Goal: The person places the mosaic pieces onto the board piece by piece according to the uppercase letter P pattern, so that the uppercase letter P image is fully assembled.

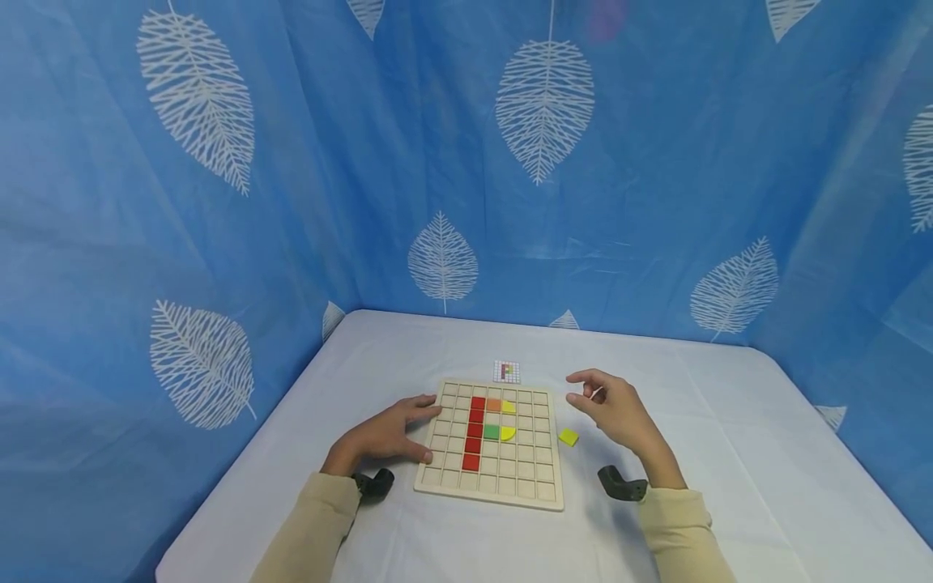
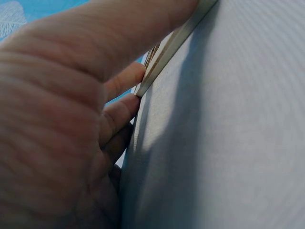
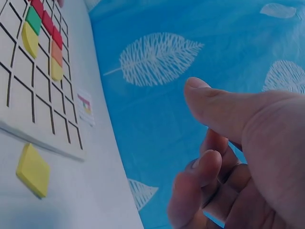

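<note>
A wooden grid board [image 1: 525,469] lies on the table. My left hand [image 1: 382,431] rests against its left side, thumb near the front and fingers further back; in the left wrist view the fingertips meet the board's edge [image 2: 162,59]. Several red tiles [image 1: 474,445] form a column on the grid. To their right sit an orange tile [image 1: 494,405], a green tile [image 1: 492,431] and two yellow tiles with a rounded side [image 1: 508,434]. My right hand [image 1: 618,411] hovers right of the board, fingers loosely bent, holding nothing. A loose yellow tile [image 3: 33,171] lies below it, beside the board.
Just behind the board lies a small card [image 1: 506,372] printed with a coloured grid pattern. A white cloth covers the table [image 1: 408,348]. Blue curtains [image 1: 364,162] with white leaf prints hang behind and at both sides.
</note>
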Demonstrator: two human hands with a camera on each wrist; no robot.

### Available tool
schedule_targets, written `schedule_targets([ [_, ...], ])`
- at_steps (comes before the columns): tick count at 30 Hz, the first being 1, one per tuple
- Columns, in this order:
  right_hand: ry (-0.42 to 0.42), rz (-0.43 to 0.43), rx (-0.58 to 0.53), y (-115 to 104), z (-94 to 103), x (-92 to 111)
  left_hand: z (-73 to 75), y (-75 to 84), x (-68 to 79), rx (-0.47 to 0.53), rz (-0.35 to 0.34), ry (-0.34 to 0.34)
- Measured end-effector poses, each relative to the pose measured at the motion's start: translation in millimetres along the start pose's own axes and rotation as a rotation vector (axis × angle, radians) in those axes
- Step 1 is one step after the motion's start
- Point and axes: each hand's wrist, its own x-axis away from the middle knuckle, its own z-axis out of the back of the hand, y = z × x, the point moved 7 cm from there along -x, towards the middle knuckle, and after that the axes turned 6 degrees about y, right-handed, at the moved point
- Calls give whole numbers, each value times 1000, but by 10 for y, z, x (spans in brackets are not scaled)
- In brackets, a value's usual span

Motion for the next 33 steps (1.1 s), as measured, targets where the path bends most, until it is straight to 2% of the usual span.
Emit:
schedule_targets([
  [6, -52, -37, -11, 148, 11, -2, 13, 5, 16, 33, 3, -2],
  [16, -137, -80, -57, 392, -130, 6, 17, 14, 9, 25, -8, 4],
  [24, -179, -95, -87, 445, -232, 42, -4, -3, 24, 15, -9, 1],
  [33, -213, -131, -73, 537, -294, 51, -4, -21, 3, 13, -5, 7],
])
